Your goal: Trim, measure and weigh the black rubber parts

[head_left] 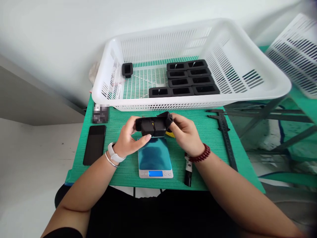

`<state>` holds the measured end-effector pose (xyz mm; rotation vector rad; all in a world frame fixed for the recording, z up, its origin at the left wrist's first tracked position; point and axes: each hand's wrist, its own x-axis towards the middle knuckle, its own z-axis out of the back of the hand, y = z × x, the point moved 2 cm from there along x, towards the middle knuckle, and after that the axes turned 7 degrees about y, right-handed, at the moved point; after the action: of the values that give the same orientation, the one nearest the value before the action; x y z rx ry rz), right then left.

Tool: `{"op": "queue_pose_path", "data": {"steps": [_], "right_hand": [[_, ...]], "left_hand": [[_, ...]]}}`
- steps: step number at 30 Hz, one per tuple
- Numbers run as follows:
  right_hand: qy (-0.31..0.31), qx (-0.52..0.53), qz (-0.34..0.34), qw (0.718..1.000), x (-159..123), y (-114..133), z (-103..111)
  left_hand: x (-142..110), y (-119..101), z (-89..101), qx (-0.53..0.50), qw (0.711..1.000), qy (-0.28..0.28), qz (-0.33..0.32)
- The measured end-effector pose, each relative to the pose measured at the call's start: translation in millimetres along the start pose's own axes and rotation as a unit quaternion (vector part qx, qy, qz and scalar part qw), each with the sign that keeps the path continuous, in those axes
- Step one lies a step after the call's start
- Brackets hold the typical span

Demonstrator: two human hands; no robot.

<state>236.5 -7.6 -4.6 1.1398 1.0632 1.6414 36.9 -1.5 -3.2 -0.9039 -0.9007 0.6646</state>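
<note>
A black, rectangular, rubbery-looking part (154, 126) is held between my two hands, above the back of a small digital scale (155, 155). My left hand (131, 138) grips its left end, thumb along the near side. At the right end, my right hand (185, 132) pinches a black, folded-looking piece (168, 118); whether it belongs to the same part I cannot tell. A small yellow mark shows near the part's middle. The scale's blue display is lit, and its plate looks blue and shiny. Something yellow, like a tape measure (170, 134), is partly hidden under my right hand.
A large white slotted basket (158, 103) stands behind, with several black hollow rectangular parts (182, 91) in rows and one apart (127, 69). On the green table (121, 177) lie a phone (94, 145), a marker (188, 173) and a caliper (226, 138). Another basket (297, 56) stands right.
</note>
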Motion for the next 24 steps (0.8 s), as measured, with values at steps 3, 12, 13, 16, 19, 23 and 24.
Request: {"op": "queue_pose_path", "data": {"steps": [3, 12, 13, 16, 19, 23, 24], "right_hand": [[-0.012, 0.034, -0.017, 0.999, 0.7, -2.0, 1.3], [0.068, 0.004, -0.006, 0.998, -0.6, -0.6, -4.5], [0.07, 0.013, 0.0, 0.997, -1.0, -0.9, -5.8], [0.029, 0.05, 0.021, 0.998, -1.4, -3.3, -7.7], [-0.043, 0.051, 0.041, 0.997, -1.2, -5.2, -6.7], [-0.043, 0.027, 0.024, 0.998, -0.8, -3.3, -5.7], [-0.017, 0.024, 0.012, 0.999, -0.8, -2.2, -6.3]], "left_hand": [[0.7, -1.6, 1.6, 0.001, 1.0, -0.004, 0.007], [1.7, -0.4, 0.5, -0.017, 0.999, 0.034, 0.018], [1.3, 0.5, 0.7, -0.026, 0.999, 0.027, 0.026], [0.6, 3.2, 1.6, -0.053, 0.997, 0.008, 0.048], [0.7, 3.3, 2.3, -0.06, 0.997, 0.003, 0.052], [1.7, 1.0, 2.2, -0.059, 0.997, 0.004, 0.052], [1.9, 0.4, 2.1, -0.061, 0.997, 0.003, 0.051]]}}
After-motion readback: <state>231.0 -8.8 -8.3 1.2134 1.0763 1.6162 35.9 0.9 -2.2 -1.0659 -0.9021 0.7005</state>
